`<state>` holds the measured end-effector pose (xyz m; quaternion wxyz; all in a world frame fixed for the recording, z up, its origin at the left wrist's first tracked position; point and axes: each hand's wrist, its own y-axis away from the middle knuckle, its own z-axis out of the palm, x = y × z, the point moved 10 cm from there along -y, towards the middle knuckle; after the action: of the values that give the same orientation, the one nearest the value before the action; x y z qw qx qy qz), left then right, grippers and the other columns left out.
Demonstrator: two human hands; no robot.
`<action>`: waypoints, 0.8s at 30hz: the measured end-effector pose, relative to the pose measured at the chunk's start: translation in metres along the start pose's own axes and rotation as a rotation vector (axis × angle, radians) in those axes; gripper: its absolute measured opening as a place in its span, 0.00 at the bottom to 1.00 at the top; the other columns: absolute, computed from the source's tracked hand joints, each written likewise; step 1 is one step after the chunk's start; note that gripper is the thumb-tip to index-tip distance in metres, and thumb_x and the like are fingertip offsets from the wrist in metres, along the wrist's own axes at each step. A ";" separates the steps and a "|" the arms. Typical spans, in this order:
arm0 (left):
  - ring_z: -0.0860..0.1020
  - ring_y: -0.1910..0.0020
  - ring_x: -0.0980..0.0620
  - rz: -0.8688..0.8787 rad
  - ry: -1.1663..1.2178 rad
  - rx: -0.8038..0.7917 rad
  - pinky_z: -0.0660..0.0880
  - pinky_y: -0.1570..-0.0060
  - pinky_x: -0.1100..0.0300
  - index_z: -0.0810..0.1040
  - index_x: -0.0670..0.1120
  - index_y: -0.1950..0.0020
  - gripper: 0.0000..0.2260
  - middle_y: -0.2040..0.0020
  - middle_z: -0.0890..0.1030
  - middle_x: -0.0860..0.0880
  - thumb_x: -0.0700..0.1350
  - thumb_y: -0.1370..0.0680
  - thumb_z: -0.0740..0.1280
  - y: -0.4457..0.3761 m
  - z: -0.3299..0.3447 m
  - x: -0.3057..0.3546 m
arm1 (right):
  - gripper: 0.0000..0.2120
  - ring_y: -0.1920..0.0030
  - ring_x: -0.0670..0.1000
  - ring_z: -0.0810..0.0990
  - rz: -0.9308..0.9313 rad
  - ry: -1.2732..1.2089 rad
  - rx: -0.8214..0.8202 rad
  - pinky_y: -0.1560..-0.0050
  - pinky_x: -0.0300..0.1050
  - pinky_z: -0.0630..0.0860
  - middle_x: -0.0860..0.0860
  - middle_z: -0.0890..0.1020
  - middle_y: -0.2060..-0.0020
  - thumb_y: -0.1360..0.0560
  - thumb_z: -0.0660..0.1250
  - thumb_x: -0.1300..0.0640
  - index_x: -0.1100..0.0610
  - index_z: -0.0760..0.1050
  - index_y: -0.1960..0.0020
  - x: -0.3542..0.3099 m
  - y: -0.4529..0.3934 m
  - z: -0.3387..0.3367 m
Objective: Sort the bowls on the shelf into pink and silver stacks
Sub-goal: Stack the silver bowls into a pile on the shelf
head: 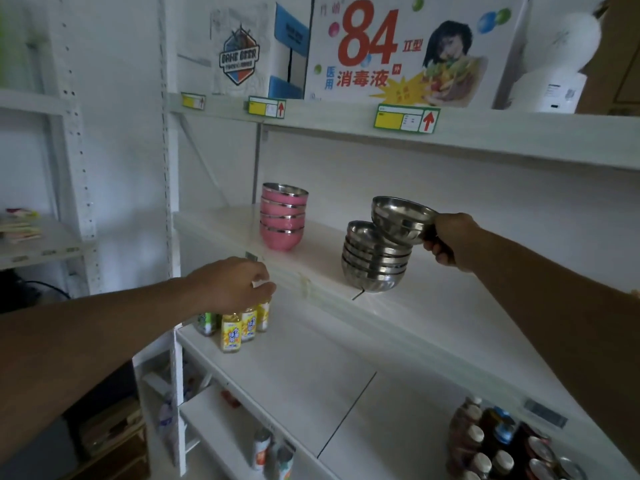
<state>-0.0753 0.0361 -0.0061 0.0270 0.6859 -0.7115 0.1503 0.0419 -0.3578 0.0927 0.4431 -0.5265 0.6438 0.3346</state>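
Note:
A stack of several pink bowls [283, 216] stands at the back left of the middle shelf [433, 306]. A stack of several silver bowls [372, 265] stands to its right, nearer the front edge. My right hand [450, 242] grips a single silver bowl [400, 220] by its rim, tilted, just above and touching the top of the silver stack. My left hand [235, 284] hovers in front of the shelf's front edge below the pink stack, fingers loosely curled and holding nothing.
Yellow drink bottles [239, 327] stand on the lower shelf under my left hand. More bottles and cans [495, 441] sit at the lower right. Boxes [408, 50] fill the top shelf. A second white rack [41, 237] stands to the left.

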 end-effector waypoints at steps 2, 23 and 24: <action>0.82 0.51 0.52 0.003 -0.006 -0.001 0.81 0.47 0.51 0.83 0.55 0.45 0.19 0.48 0.84 0.55 0.66 0.19 0.61 -0.002 -0.004 0.000 | 0.15 0.81 0.48 0.69 -0.008 0.022 -0.044 0.78 0.36 0.67 0.54 0.78 0.78 0.19 0.58 0.62 0.61 0.82 0.58 -0.003 -0.006 0.013; 0.76 0.50 0.53 0.044 -0.064 0.012 0.71 0.51 0.55 0.78 0.53 0.30 0.23 0.38 0.83 0.53 0.66 0.17 0.62 -0.037 0.021 0.039 | 0.41 0.61 0.58 0.84 -0.147 0.386 -0.081 0.59 0.51 0.80 0.58 0.87 0.59 0.20 0.45 0.26 0.60 0.80 0.46 0.044 -0.030 0.028; 0.76 0.50 0.53 0.052 -0.065 0.015 0.70 0.52 0.55 0.79 0.53 0.30 0.23 0.40 0.83 0.54 0.66 0.17 0.62 -0.036 0.023 0.042 | 0.44 0.57 0.60 0.85 -0.163 0.410 -0.091 0.56 0.53 0.82 0.58 0.87 0.56 0.22 0.41 0.23 0.58 0.80 0.44 0.047 -0.023 0.026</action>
<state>-0.0382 -0.0108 -0.0112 -0.0052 0.6719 -0.7285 0.1337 0.0675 -0.3578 0.0406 0.3042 -0.6535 0.6598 0.2123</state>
